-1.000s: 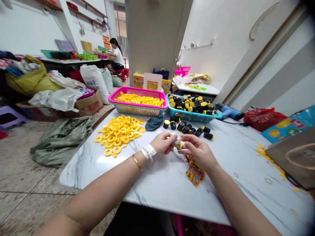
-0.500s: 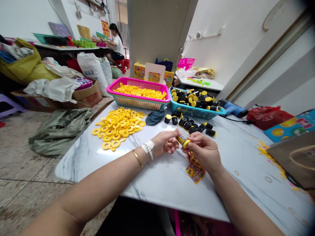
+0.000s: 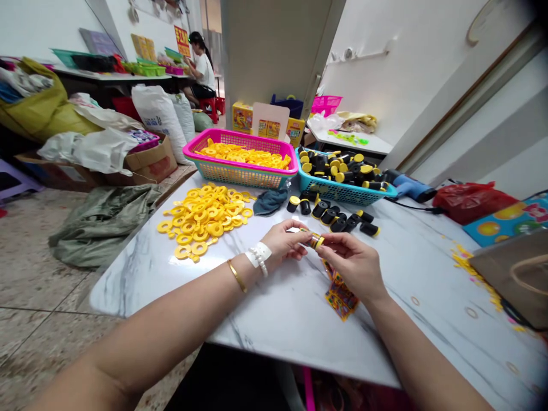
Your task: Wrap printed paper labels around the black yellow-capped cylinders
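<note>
Between my left hand (image 3: 280,240) and my right hand (image 3: 349,265) is a small printed tube (image 3: 311,239) with a yellow ring at one end. Fingertips of both hands pinch it, and they hide much of its surface. Below my right hand, a torn, colourful printed wrapper (image 3: 340,297) lies on the white marble-patterned table (image 3: 141,285), touching neither the tube nor my left hand. Beyond my hands, several black cylinders with yellow ends (image 3: 331,216) stand or lie loose. A pile of flat yellow rings (image 3: 201,220) lies to the left.
A pink-rimmed basket (image 3: 240,145) holds yellow rings, and a teal basket (image 3: 338,191) holds black cylinders. A dark cloth (image 3: 269,201) lies beside them. A blue heat gun (image 3: 409,187) and red plastic bag (image 3: 473,202) are at right. A co-worker (image 3: 201,71) sits far back.
The tube has turned from a steep tilt to nearly level, and my hands have drawn closer around it. The whole scene has shifted slightly up and left in view.
</note>
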### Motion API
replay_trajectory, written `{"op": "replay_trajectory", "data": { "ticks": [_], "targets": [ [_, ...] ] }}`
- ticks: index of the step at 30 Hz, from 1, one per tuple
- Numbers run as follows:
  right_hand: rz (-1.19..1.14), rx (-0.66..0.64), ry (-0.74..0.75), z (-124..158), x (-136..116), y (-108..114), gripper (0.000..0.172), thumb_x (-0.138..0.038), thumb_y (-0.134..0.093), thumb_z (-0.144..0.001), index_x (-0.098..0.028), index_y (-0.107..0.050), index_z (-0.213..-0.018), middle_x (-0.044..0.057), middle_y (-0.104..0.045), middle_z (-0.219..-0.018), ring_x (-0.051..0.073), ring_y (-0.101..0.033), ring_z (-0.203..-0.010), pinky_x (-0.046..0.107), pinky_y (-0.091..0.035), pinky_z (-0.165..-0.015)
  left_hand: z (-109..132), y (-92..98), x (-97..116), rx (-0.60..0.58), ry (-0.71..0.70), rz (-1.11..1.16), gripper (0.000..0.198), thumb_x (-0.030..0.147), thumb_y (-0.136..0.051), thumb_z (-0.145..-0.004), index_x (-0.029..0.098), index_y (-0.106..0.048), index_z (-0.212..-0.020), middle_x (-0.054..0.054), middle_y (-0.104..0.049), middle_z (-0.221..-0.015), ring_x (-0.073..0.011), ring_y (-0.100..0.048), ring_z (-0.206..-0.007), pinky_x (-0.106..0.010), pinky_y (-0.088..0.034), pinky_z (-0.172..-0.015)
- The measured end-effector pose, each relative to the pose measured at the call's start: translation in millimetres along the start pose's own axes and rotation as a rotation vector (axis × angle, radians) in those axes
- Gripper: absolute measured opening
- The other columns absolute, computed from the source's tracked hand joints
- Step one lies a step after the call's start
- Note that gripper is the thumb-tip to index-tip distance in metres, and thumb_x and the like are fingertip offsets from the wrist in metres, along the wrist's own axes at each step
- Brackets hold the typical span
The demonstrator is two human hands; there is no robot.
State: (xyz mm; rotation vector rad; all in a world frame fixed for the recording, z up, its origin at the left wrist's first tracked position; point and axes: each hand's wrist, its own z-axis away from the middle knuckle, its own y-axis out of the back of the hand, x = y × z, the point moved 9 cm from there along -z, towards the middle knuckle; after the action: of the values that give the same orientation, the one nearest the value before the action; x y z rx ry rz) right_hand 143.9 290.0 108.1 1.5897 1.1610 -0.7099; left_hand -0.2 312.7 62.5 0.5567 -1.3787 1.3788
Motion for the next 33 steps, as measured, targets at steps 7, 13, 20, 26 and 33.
{"op": "replay_trajectory", "data": {
  "ticks": [7,13,20,26,33],
  "targets": [
    [0.229,0.003,0.42,5.0,-41.3,-0.8,0.021,-0.018,-0.068,-0.083,-0.023,-0.072,-0.102,0.005,-0.066,-0.106,0.016,-0.069,-0.081,0.034,-0.062,-0.079,-2.8,6.7,-8.0,-0.045,0.143,-0.139,0.047,0.059,-0.069,-0.078,0.013,-0.061,-0.087,-0.002,-0.062,-0.061,-0.0073,-0.054,-0.044,-0.016,-0.036,-0.04],
    [0.071,-0.057,0.152,1.3,-17.9,-6.1,0.026,-0.031,-0.074,-0.079,-0.023,-0.069,-0.104,0.006,-0.07,-0.099,0.02,-0.07,-0.082,0.036,-0.063,-0.077,-3.6,0.5,2.1,-0.079,0.003,-0.152,0.05,0.056,-0.079,-0.068,0.01,-0.064,-0.082,-0.003,-0.065,-0.07,-0.0057,-0.054,-0.047,-0.017,-0.039,-0.041],
    [-0.274,-0.125,-0.238,3.6,10.4,-22.0,0.036,-0.042,-0.08,-0.074,-0.019,-0.064,-0.096,0.006,-0.074,-0.082,0.02,-0.072,-0.071,0.033,-0.062,-0.067,2.6,-5.7,22.1,-0.008,-0.2,-0.331,0.039,0.05,-0.07,-0.081,0.013,-0.057,-0.079,-0.001,-0.062,-0.059,-0.0099,-0.056,-0.044,-0.02,-0.043,-0.04],
    [0.01,0.047,0.134,11.4,-19.2,-4.1,0.027,-0.033,-0.08,-0.075,-0.024,-0.069,-0.098,0.007,-0.074,-0.102,0.025,-0.071,-0.093,0.042,-0.06,-0.086,5.7,-8.2,11.6,-0.024,-0.077,-0.34,0.039,0.049,-0.058,-0.09,0.015,-0.055,-0.073,0.003,-0.053,-0.051,-0.005,-0.041,-0.034,-0.018,-0.03,-0.034],
    [-0.362,-0.119,-0.281,-0.6,21.8,-18.2,0.036,-0.048,-0.079,-0.074,-0.018,-0.069,-0.09,0.006,-0.075,-0.076,0.02,-0.073,-0.066,0.032,-0.063,-0.063,11.5,-21.1,30.0,-0.132,-0.326,-0.368,0.026,0.036,-0.074,-0.078,0.016,-0.062,-0.089,-0.001,-0.064,-0.077,-0.0094,-0.059,-0.064,-0.019,-0.045,-0.055]
  ]
}}
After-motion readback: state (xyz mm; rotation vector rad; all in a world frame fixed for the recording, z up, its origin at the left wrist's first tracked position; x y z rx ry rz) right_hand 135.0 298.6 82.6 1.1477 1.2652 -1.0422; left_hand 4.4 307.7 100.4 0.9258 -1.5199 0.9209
